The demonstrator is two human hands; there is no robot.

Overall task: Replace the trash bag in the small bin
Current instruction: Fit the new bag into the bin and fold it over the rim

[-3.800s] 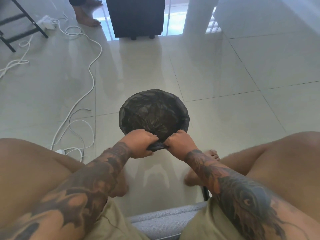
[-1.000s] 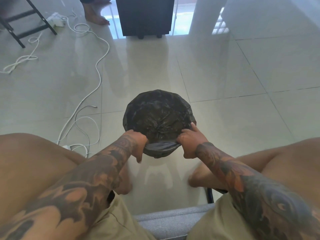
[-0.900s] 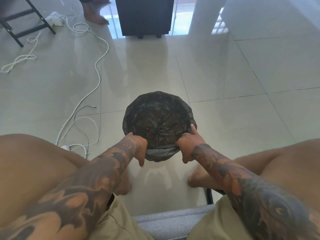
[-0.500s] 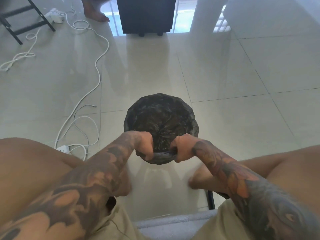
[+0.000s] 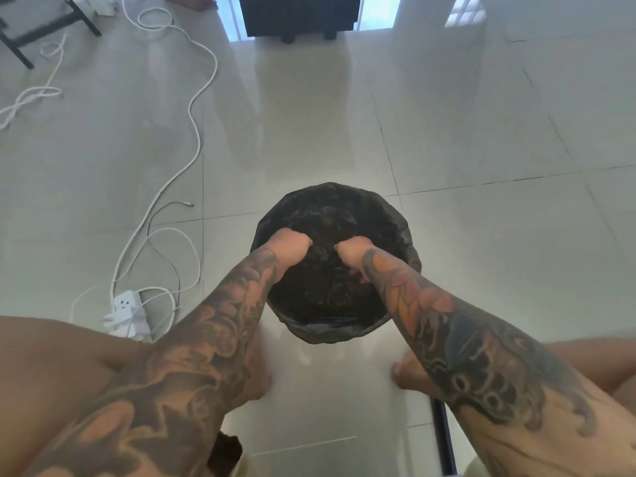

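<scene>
Where the head view looks down, a glossy floor [image 5: 464, 139] of large pale tiles with thin grout lines is seen filling most of the frame, and bright window light is mirrored on it at the top. A small bin [image 5: 344, 330] is stood on the tiles just below the centre, and a black trash bag [image 5: 330, 208] is spread inside it and folded over its rim. The left hand [image 5: 289, 247] and right hand [image 5: 351, 253] are pushed down into the bag, side by side; their fingers are hidden in the dark plastic, so their grip cannot be told. White cables [image 5: 196, 108] are trailed across the left to a power strip [image 5: 125, 309]. A dark cabinet [image 5: 299, 13] is placed at the top centre, and a black metal frame [image 5: 48, 29] at the upper left.
</scene>
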